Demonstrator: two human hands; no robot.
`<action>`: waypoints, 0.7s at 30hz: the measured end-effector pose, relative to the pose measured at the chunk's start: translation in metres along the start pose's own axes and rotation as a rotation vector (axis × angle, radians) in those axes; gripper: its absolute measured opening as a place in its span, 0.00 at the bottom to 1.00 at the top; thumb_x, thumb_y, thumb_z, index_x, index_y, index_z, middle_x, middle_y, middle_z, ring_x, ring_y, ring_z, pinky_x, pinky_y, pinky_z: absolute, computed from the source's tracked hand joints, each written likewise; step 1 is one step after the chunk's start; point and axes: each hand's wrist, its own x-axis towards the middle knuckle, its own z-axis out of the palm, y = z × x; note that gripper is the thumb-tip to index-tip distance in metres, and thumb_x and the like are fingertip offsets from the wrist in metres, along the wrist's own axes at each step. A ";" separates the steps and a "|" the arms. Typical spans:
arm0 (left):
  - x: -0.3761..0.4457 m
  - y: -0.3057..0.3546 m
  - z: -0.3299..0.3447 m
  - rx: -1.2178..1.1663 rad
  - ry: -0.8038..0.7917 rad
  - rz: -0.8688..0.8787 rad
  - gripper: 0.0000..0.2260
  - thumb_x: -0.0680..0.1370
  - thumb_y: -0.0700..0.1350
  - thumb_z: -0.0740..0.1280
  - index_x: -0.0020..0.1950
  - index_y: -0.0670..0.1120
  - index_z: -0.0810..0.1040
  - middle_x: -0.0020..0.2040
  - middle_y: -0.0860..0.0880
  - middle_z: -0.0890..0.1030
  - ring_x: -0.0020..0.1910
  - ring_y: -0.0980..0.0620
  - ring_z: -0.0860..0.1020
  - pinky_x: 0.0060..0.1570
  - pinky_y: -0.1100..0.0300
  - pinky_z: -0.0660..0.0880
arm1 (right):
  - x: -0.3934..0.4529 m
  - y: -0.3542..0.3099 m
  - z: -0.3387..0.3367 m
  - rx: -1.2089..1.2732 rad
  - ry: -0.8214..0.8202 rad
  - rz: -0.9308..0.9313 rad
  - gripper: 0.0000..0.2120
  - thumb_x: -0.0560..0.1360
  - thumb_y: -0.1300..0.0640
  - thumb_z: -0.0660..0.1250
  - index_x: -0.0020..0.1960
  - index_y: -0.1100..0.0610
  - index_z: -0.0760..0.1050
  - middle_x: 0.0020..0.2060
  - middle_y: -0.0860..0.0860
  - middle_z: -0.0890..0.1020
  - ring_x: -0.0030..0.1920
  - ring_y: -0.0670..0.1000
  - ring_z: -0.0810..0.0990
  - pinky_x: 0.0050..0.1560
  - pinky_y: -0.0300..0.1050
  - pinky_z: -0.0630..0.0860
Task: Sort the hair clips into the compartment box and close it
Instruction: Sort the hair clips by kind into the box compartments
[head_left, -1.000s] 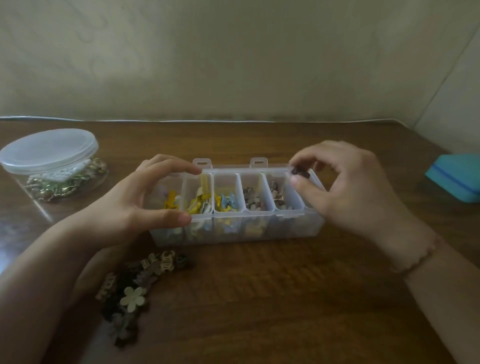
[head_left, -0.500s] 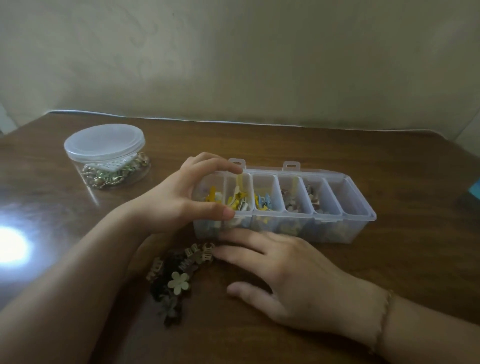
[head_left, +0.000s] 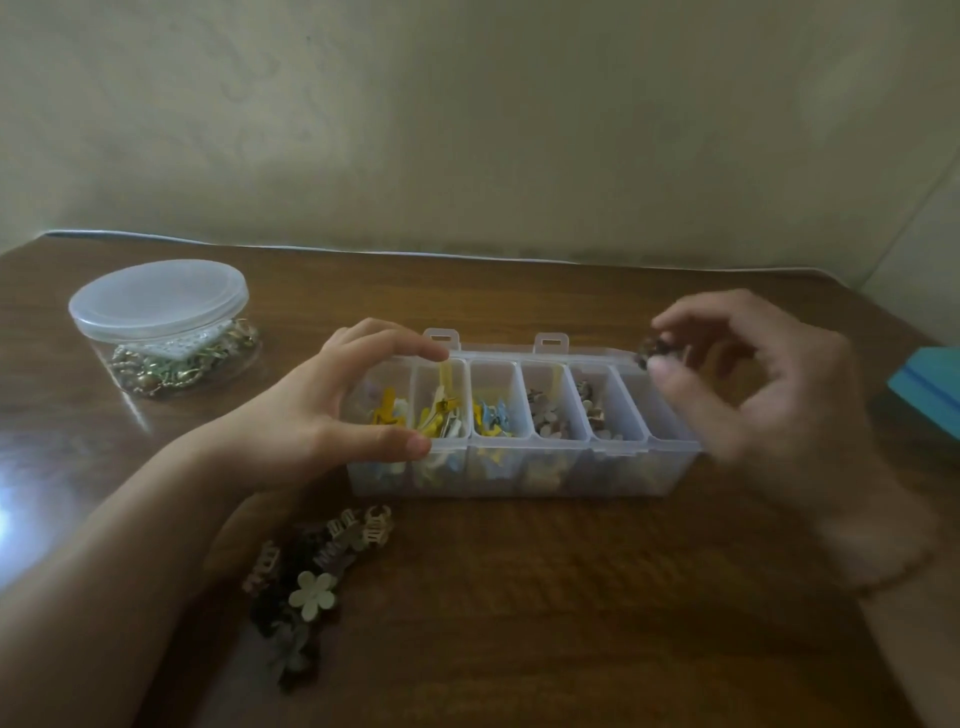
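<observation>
The compartment box (head_left: 519, 457) sits mid-desk, its long side facing the person, lid hinged back with two latch tabs standing along the far rim. Bare wooden desk (head_left: 571, 623) lies open in front of it and to the right of the loose pile of hair clips (head_left: 311, 571), which lies just beside the box's near left corner. The box has six compartments: five hold clips, in yellow, blue and brown tones, and the rightmost is partly hidden. The left hand (head_left: 322, 415) grips the box's left end, thumb on the near rim, fingers curled over the far rim. The right hand (head_left: 753, 395) hovers above the rightmost compartment, thumb and forefinger pinching one small dark clip (head_left: 652, 351). One lidded round jar (head_left: 161, 332) stands well apart at far left; a blue object (head_left: 930, 389) meets the right edge.
</observation>
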 end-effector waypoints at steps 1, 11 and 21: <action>0.000 0.000 0.000 -0.003 0.000 0.001 0.32 0.63 0.65 0.72 0.67 0.64 0.75 0.67 0.64 0.72 0.72 0.62 0.66 0.68 0.59 0.64 | 0.002 0.009 -0.003 -0.047 -0.046 0.039 0.09 0.72 0.51 0.67 0.51 0.51 0.78 0.42 0.43 0.81 0.42 0.44 0.78 0.40 0.42 0.76; -0.001 0.002 0.001 0.012 0.015 -0.008 0.30 0.63 0.65 0.72 0.65 0.64 0.75 0.66 0.61 0.73 0.71 0.59 0.67 0.71 0.55 0.64 | -0.023 -0.051 0.034 -0.005 -0.156 -0.366 0.13 0.74 0.52 0.69 0.53 0.60 0.82 0.49 0.53 0.82 0.48 0.54 0.79 0.49 0.52 0.74; -0.001 0.003 0.000 0.007 0.017 -0.009 0.29 0.64 0.65 0.72 0.65 0.65 0.74 0.65 0.61 0.73 0.71 0.58 0.67 0.71 0.54 0.64 | -0.033 -0.071 0.084 -0.033 -0.812 -0.341 0.27 0.78 0.33 0.53 0.75 0.37 0.56 0.77 0.42 0.54 0.73 0.50 0.62 0.71 0.51 0.63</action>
